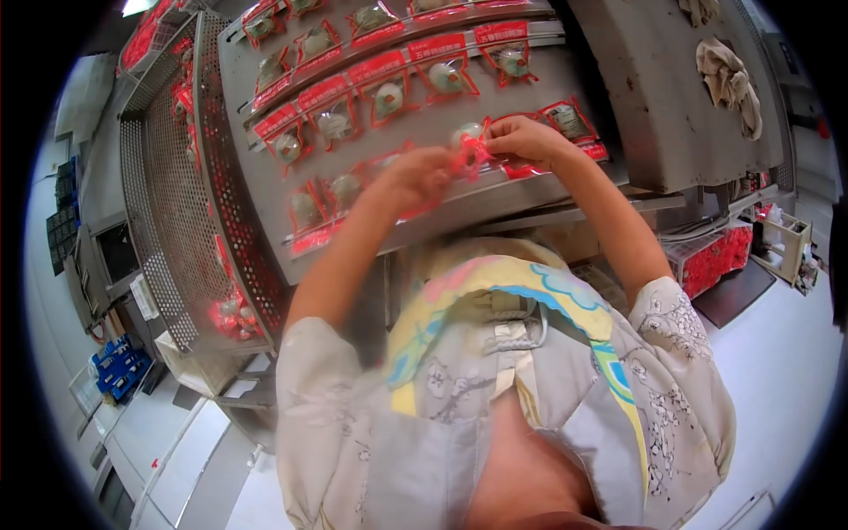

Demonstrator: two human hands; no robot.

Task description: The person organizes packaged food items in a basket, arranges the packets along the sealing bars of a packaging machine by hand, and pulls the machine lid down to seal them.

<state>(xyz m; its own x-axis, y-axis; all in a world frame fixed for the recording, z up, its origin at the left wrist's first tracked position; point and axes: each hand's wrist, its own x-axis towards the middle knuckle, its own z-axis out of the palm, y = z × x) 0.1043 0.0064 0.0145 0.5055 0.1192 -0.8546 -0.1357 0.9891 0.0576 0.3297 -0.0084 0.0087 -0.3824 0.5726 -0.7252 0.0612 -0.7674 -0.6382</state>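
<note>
Between my two hands is a red and clear plastic egg packet [474, 157], partly smeared by motion. My right hand [528, 141] pinches its right side with thumb and fingertips. On its left side my left hand [420, 177] is curled, blurred, with its fingers closed at the packet's edge. Below them slopes a metal rack [389, 146] with ledges. Rows of similar egg packets [389, 99] lie on it, each with a pale round egg showing. More packets [309, 205] lie left of my left hand, and another packet [570, 119] lies beyond my right hand.
A perforated metal bin [163, 212] stands at the left, with several red packets [231, 316] at its near end. On the right, a metal surface [649, 97] carries a crumpled cloth [729, 79]. Lower right is a crate [711, 256] full of red packets.
</note>
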